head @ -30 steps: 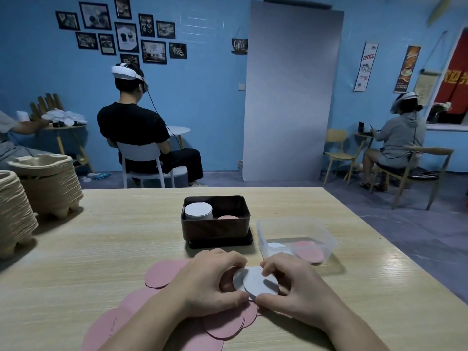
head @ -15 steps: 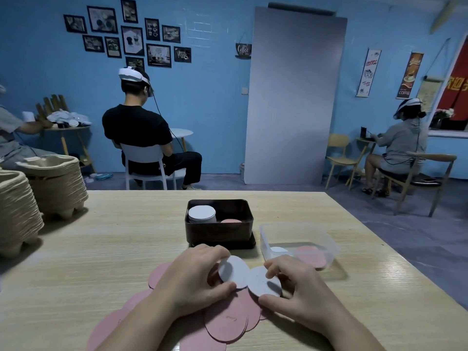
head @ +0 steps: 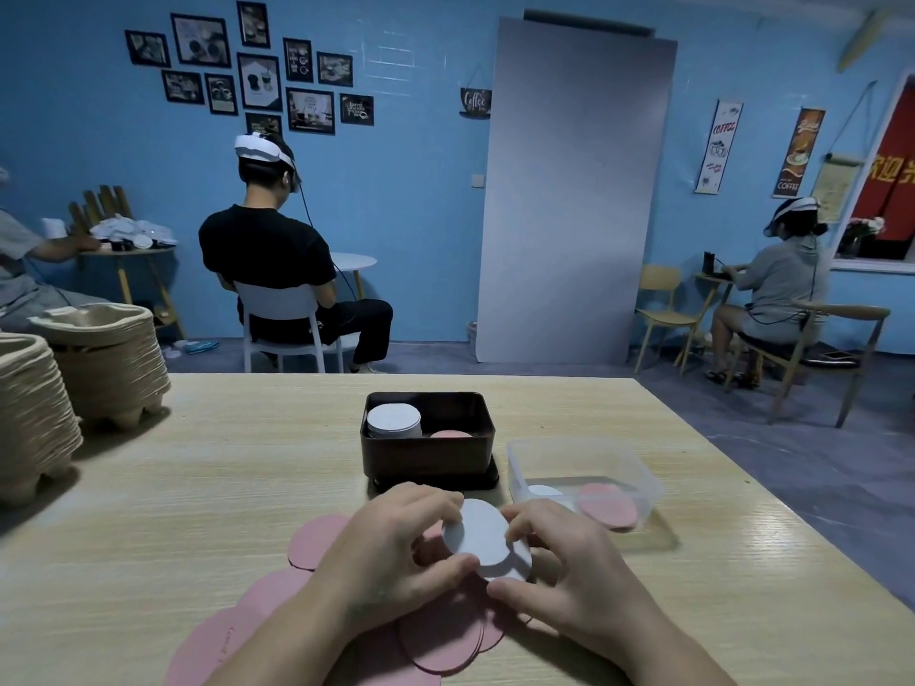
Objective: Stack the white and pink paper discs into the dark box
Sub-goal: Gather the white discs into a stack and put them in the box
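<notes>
You are holding a few white discs (head: 478, 534) between both hands, just above the pink discs (head: 440, 636) that are lying fanned on the counter (head: 198, 487). Your left hand (head: 396, 552) is pinching the 9 o'clock edge of the top disc with thumb and curled fingers. Your right hand (head: 564, 571) is curling its fingers round the 3 o'clock edge, where a second white disc is showing underneath. The top disc is lying tilted, not flat. The dark box (head: 428, 458) is standing near, at 12 o'clock from your hands, its long axis running from 9 to 3 o'clock. Inside it, the white stack (head: 393, 420) is sitting in the 9 o'clock half and a lower pink stack (head: 450, 434) in the 3 o'clock half. I judge your left hand is the nearer one to the white stack, so the carry is going forward, slightly toward 11 o'clock.
</notes>
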The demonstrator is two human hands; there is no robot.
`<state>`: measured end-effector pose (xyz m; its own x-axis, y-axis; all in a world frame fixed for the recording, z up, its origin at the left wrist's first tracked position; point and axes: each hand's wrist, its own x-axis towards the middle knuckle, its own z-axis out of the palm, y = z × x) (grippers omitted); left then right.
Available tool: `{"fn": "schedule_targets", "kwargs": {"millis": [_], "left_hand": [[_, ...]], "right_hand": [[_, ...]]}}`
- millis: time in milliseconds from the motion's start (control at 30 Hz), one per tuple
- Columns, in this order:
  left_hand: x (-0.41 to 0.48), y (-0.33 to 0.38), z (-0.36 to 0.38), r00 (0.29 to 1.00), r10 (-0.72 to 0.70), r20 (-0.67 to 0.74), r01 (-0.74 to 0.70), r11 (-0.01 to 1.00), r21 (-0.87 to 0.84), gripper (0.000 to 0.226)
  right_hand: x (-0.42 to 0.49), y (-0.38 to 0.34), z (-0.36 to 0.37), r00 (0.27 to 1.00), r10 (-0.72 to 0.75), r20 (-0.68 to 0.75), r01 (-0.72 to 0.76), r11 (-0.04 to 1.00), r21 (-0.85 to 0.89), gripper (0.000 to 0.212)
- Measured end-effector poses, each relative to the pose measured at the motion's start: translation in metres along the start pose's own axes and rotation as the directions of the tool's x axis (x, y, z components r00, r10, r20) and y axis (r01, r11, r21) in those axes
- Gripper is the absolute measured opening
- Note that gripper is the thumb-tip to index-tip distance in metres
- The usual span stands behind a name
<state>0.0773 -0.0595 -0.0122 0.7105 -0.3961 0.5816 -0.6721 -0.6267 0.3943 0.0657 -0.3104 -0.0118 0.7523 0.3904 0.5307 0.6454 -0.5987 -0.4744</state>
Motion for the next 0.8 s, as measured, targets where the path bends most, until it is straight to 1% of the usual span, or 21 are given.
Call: {"fn": "schedule_targets", "kwargs": {"millis": [167, 267, 367, 500, 667, 800], "left_hand": [[0.001, 0.004, 0.002, 0.999, 0.047, -0.009, -0.047, 0.999, -0.004, 0.028], [0.001, 0.006, 0.003, 0.997, 0.081, 0.015, -0.081, 0.997, -0.009, 0.028], [0.000, 0.004, 0.003, 0.995, 0.079, 0.056, -0.077, 0.996, -0.039, 0.030], [-0.001, -0.001, 0.000, 0.994, 0.057, 0.094, -0.047, 0.993, -0.112, 0.038], [-0.001, -0.003, 0.004, 0.993, 0.066, 0.098, -0.055, 0.992, -0.115, 0.020], [-0.002, -0.004, 0.007, 0.993, 0.084, 0.084, -0.075, 0.991, -0.107, 0.018]], "right_hand": [[0.001, -0.002, 0.004, 0.999, -0.041, -0.027, 0.041, 0.999, -0.001, 0.040], [0.001, -0.004, 0.005, 0.998, -0.057, -0.015, 0.057, 0.998, -0.008, 0.041], [0.000, -0.003, 0.003, 0.999, -0.037, -0.004, 0.037, 0.999, 0.009, 0.041], [-0.001, -0.002, 0.001, 0.999, 0.005, -0.046, -0.003, 0.998, 0.057, 0.044], [-0.002, -0.002, 0.001, 0.999, 0.012, -0.037, -0.010, 0.998, 0.069, 0.045], [-0.001, 0.000, 0.002, 1.000, 0.025, -0.015, -0.025, 0.998, 0.058, 0.040]]}}
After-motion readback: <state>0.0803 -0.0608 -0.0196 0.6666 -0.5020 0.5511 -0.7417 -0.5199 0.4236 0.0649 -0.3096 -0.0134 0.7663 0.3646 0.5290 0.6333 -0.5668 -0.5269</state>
